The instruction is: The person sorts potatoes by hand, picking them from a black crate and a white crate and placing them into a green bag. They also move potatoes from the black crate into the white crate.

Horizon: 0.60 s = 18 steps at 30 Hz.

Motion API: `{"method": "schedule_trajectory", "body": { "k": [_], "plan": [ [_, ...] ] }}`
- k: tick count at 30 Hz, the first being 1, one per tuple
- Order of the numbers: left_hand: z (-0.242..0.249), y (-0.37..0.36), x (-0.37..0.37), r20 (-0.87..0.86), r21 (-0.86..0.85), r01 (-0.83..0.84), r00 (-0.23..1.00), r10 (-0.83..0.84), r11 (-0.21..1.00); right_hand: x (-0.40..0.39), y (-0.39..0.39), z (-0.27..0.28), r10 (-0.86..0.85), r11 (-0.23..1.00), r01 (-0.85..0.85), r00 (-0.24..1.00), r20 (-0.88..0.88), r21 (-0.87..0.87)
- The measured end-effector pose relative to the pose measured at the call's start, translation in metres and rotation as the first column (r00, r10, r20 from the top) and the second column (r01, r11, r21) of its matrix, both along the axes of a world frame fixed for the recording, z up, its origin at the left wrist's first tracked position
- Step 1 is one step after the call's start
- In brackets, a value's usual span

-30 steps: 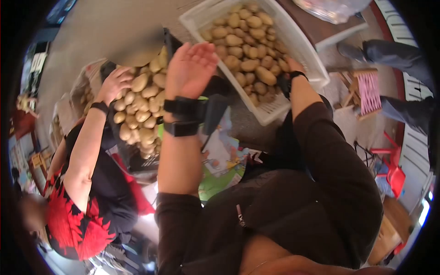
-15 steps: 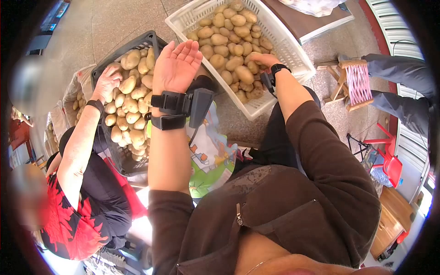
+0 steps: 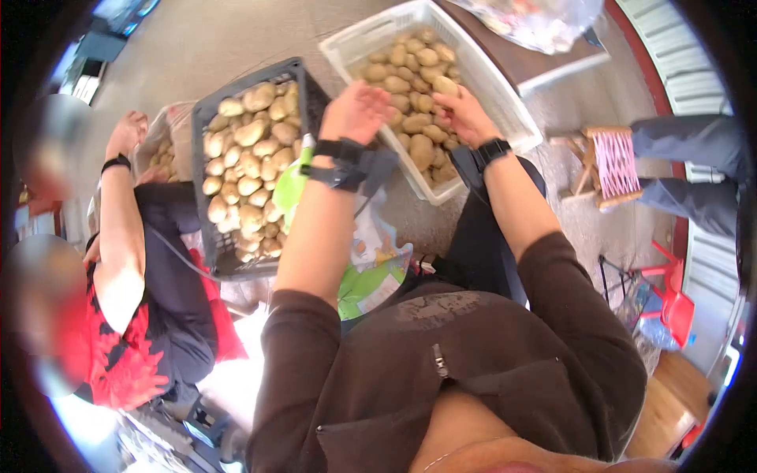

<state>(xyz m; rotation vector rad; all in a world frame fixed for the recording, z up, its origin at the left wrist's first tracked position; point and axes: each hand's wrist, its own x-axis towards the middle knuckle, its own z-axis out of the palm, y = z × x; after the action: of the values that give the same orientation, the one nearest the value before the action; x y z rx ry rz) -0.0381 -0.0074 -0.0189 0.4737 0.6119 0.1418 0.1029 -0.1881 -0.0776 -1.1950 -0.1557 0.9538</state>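
Before me the white crate (image 3: 347,49) holds many potatoes (image 3: 422,146). My right hand (image 3: 469,118) is over its near right side, with curled fingers around a pale potato (image 3: 445,85) at their tips. My left hand (image 3: 359,114) hovers by the crate's left rim, palm up and somewhat blurred. Its fingers are stretched out, and I see nothing in it. To the left stands a black crate (image 3: 315,91), also full of potatoes (image 3: 252,158). A green object (image 3: 290,188), partly behind my left forearm, lies against that crate's right side.
Beside the black crate sits a co-worker, whose raised hand (image 3: 128,132) is near a sack (image 3: 175,126) of potatoes. A folding stool (image 3: 615,162) and another person's legs (image 3: 686,138) are at the right. A brown table (image 3: 505,39) carries a filled plastic bag (image 3: 544,20).
My right hand has lifted slightly with a potato. My left hand has moved right, toward the white crate. The co-worker's hand has left the black crate. The view has shifted.
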Motion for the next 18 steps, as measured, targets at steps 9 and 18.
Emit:
{"method": "schedule_trajectory", "body": {
  "k": [9, 18],
  "plan": [
    [0.004, -0.023, -0.012, 0.032, 0.109, -0.005, 0.999, 0.001, 0.994, -0.130, -0.006, 0.062, 0.080, 0.996, -0.070, 0.372, 0.925, -0.058],
    [0.030, -0.005, -0.033, 0.075, -0.016, -0.290, 0.954, 0.290, 0.957, -0.180, -0.036, -0.007, 0.771, 0.588, 0.191, 0.163, 0.616, -0.786]
  ]
}}
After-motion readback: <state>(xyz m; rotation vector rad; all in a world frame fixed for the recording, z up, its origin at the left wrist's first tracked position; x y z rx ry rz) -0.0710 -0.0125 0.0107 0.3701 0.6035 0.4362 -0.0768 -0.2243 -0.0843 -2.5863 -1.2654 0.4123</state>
